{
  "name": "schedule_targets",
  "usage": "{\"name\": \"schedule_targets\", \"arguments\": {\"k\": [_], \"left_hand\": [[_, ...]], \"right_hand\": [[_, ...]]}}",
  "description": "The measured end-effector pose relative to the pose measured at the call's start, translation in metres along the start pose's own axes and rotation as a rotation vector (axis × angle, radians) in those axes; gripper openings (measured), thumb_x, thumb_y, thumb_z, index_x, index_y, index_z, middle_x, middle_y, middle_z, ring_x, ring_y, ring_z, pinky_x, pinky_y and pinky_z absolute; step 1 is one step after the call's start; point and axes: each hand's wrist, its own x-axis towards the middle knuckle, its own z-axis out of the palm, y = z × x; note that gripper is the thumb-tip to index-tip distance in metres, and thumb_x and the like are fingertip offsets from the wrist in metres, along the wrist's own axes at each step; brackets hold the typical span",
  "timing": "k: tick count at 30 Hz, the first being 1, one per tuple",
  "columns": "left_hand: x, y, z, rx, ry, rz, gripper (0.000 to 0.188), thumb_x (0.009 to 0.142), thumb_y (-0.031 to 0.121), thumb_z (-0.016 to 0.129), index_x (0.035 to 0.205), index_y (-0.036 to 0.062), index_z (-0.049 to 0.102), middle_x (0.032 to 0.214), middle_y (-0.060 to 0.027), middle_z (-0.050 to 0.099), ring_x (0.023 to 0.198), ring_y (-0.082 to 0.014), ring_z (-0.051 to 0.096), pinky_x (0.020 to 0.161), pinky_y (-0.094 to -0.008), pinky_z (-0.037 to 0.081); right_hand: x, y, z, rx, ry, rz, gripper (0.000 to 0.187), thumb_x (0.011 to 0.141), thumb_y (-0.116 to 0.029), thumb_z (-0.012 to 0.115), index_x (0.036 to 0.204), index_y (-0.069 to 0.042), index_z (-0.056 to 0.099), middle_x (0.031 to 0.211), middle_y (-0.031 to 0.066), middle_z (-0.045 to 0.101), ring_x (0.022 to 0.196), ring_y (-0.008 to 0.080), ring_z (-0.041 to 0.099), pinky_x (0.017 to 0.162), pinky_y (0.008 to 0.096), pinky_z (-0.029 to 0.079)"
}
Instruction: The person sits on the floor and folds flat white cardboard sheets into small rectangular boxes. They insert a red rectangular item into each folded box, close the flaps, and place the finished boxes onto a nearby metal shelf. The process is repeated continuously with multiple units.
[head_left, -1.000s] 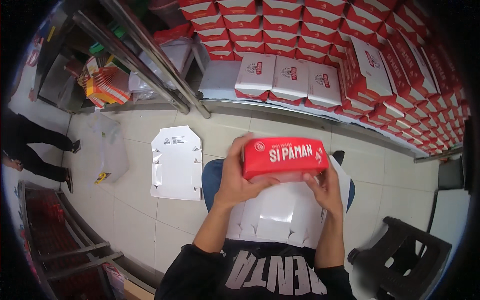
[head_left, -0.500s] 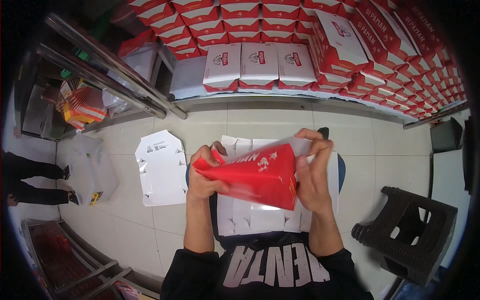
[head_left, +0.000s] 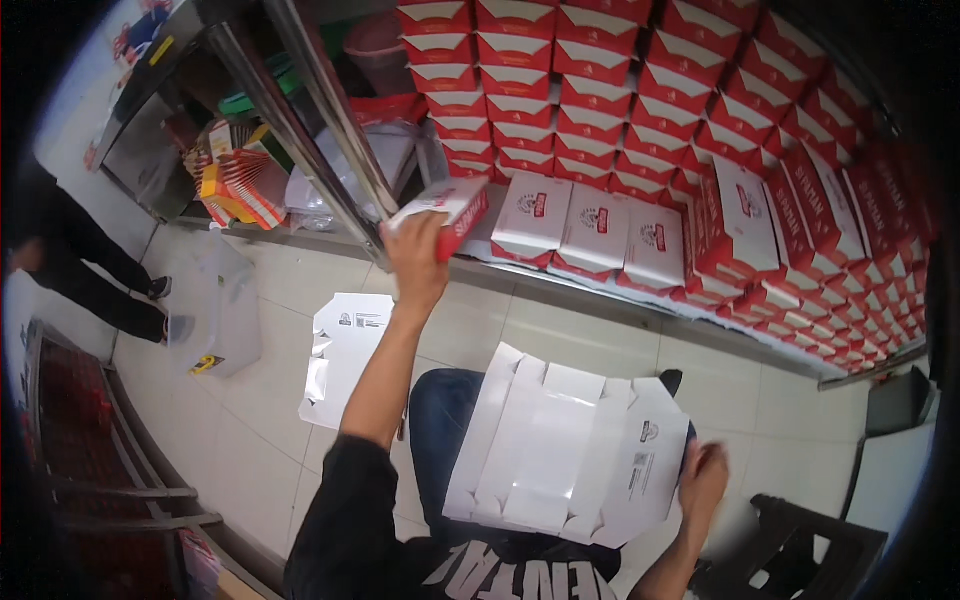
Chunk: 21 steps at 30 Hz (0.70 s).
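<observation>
My left hand (head_left: pixel 418 255) reaches far forward and grips a folded red and white cardboard food box (head_left: pixel 455 212). The box is at the front edge of the shelf, left of three similar boxes (head_left: pixel 595 230) standing in a row. Across my lap lies a flat, unfolded white box blank (head_left: pixel 555 450), creased and notched along its sides. My right hand (head_left: pixel 705 480) is beside the right edge of this blank, with loosely bent fingers and nothing visible in them.
Another flat box blank (head_left: pixel 345 350) lies on the tiled floor at left. Stacked red boxes (head_left: pixel 600 110) fill the shelf. Metal posts (head_left: pixel 335 130) rise beside my left hand. A dark plastic stool (head_left: pixel 800 550) stands at right; a clear bin (head_left: pixel 220 310) and another person's legs (head_left: pixel 100 245) are at far left.
The red box has gone from between both hands over my lap to the shelf edge in my left hand. My right hand has let go and moved down right. The view has turned.
</observation>
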Motion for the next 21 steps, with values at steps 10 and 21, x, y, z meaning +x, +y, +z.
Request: {"name": "schedule_targets", "arguments": {"k": [10, 21], "left_hand": [[-0.078, 0.116, 0.054, -0.715, -0.340, -0.348, 0.060, 0.075, 0.026, 0.087, 0.116, 0.0045, 0.049, 0.115, -0.0164, 0.050, 0.109, -0.0297, 0.049, 0.090, -0.0428, 0.043], [-0.216, 0.252, -0.007, -1.447, -1.374, -0.821, 0.052, 0.103, 0.053, 0.049, 0.117, 0.0036, 0.058, 0.085, -0.0036, 0.057, 0.073, -0.0128, 0.060, 0.058, -0.0284, 0.056]], "right_hand": [[-0.062, 0.016, 0.045, 0.958, -0.588, -0.331, 0.070, 0.098, -0.048, 0.054, 0.139, 0.008, 0.044, 0.136, 0.0319, 0.052, 0.130, 0.0456, 0.049, 0.108, 0.0503, 0.038], [-0.094, -0.032, -0.006, 0.344, 0.031, -0.399, 0.058, 0.090, -0.045, 0.069, 0.115, 0.003, 0.049, 0.114, 0.0229, 0.052, 0.110, 0.0371, 0.056, 0.095, 0.0434, 0.044]]}}
